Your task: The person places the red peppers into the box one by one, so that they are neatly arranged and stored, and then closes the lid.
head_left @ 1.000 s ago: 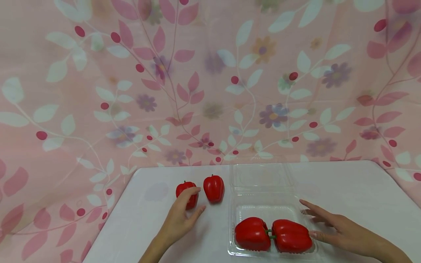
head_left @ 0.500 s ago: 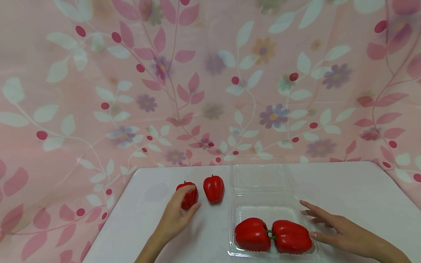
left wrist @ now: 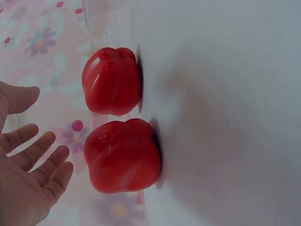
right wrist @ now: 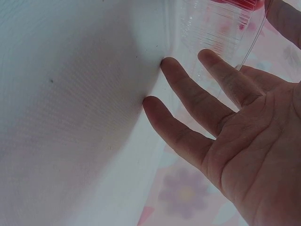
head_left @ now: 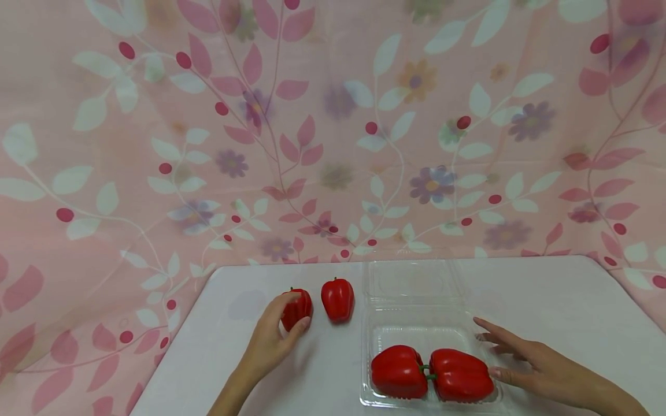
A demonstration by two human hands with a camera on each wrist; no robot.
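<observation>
Two red bell peppers stand on the white table left of the clear plastic clamshell container (head_left: 366, 358). My left hand (head_left: 267, 338) is over the left bell pepper (head_left: 302, 306), partly hiding it in the head view. From the left wrist, a gap shows between my loosely bent fingers (left wrist: 51, 160) and that pepper. Beside it is the second bell pepper (head_left: 337, 300). Inside the container lie two more, a left one (head_left: 398, 372) and a right one (head_left: 460, 375), stems facing each other. My right hand (head_left: 536, 358) is spread at the container's right side, thumb at its edge, fingertips on or close to the table.
The container's lid (head_left: 411, 280) lies folded back toward the far edge of the white table (head_left: 562, 306). A pink floral cloth (head_left: 333, 144) hangs behind the table. The back half of the container's tray has bare plastic showing.
My left hand has drawn slightly left and toward me, its thumb now in front of the left pepper. The peppers, the container and my right hand stay where they were.
</observation>
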